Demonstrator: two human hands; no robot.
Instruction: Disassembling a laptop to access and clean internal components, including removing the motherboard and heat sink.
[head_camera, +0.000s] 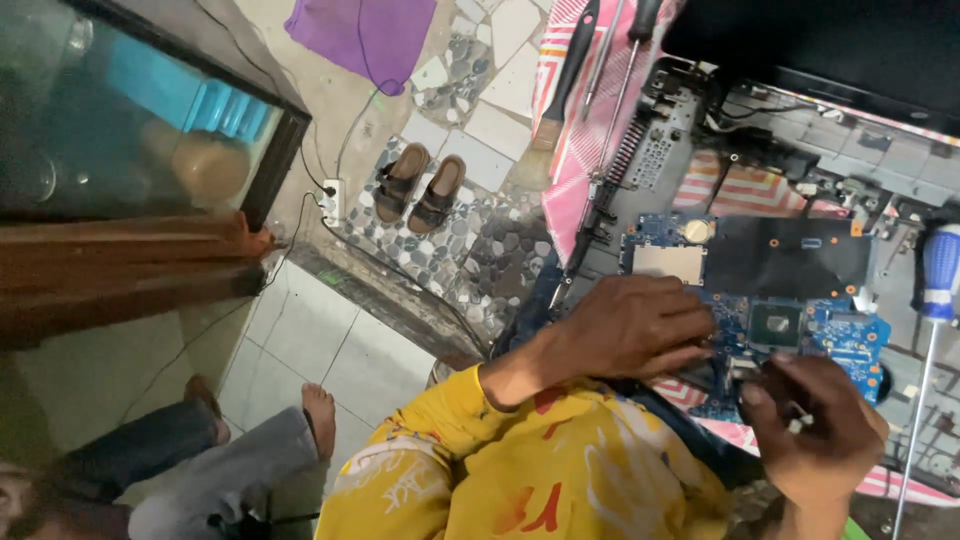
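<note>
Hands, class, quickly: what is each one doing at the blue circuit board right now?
Left hand: curled, fingers resting on the blue circuit board; whether it grips anything cannot be told.
Right hand: fingers pinched on a small part; which part cannot be told.

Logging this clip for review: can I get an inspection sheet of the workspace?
Surface: striped cloth under an opened laptop chassis.
Job's things: blue motherboard, chip exposed.
Clutter: brush, screwdriver.
Grippers: left hand on the board's edge; right hand pinches a small part, unclear.
Cables: cord to a power strip.
Surroundings: sandals, purple cloth, glass cabinet, another person's feet.
</note>
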